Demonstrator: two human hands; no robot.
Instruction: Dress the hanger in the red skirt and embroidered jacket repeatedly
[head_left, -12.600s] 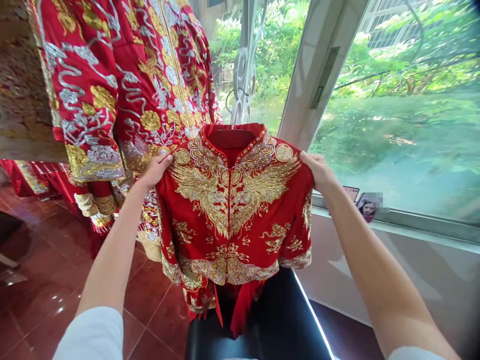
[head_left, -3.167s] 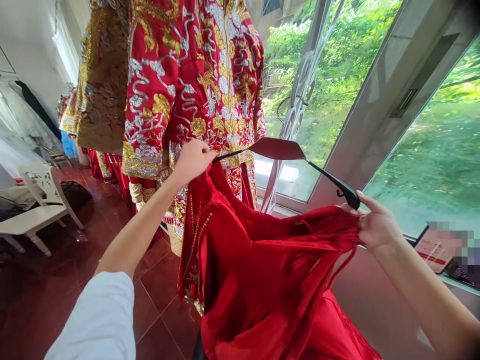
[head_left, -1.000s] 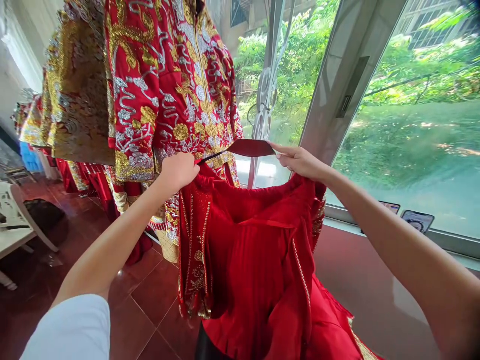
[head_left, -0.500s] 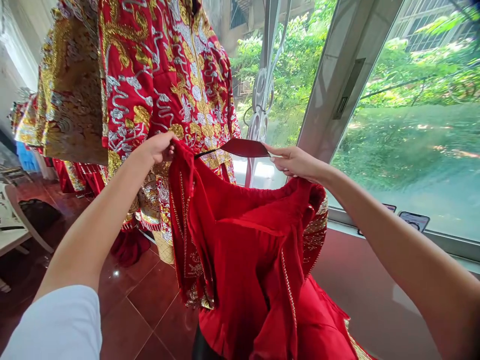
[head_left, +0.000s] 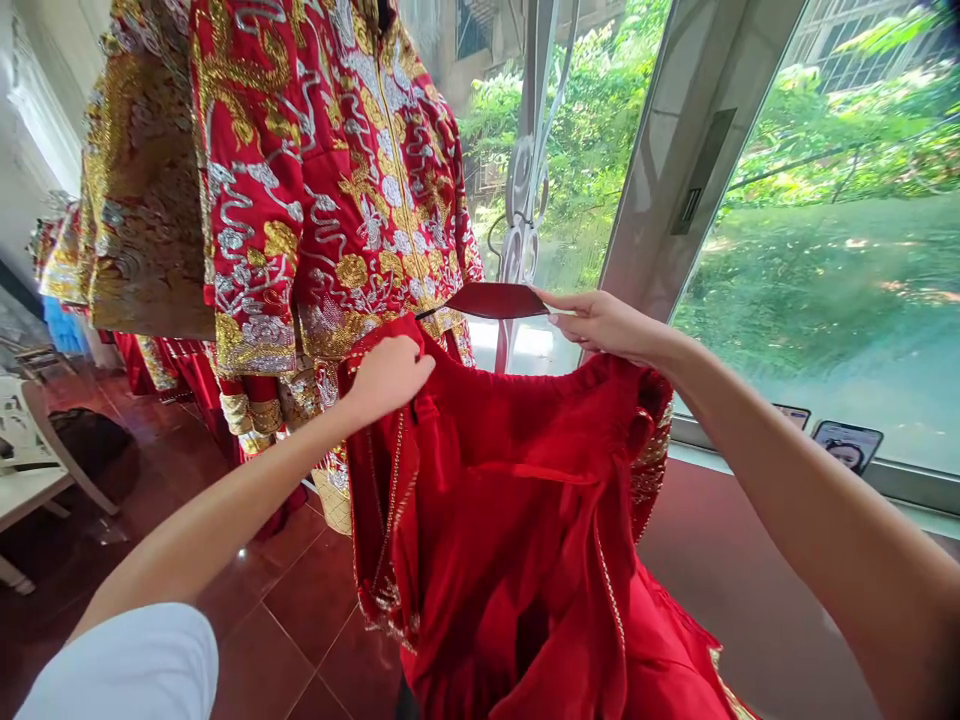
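Red jacket (head_left: 517, 520) lining-out, left hand (head_left: 390, 375) fisted on its edge, right hand (head_left: 604, 325) pinching hanger (head_left: 491, 298); hanger mostly bare, jacket not yet seated

left sleeve (head_left: 127, 665): is showing white, short and plain
forearms (head_left: 247, 500): are showing bare
left hand (head_left: 390, 375): is going ungloved
right hand (head_left: 600, 322): is going ungloved

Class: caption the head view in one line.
The left hand and right hand hold a red jacket open at a hanger, beside an embroidered robe by the window.
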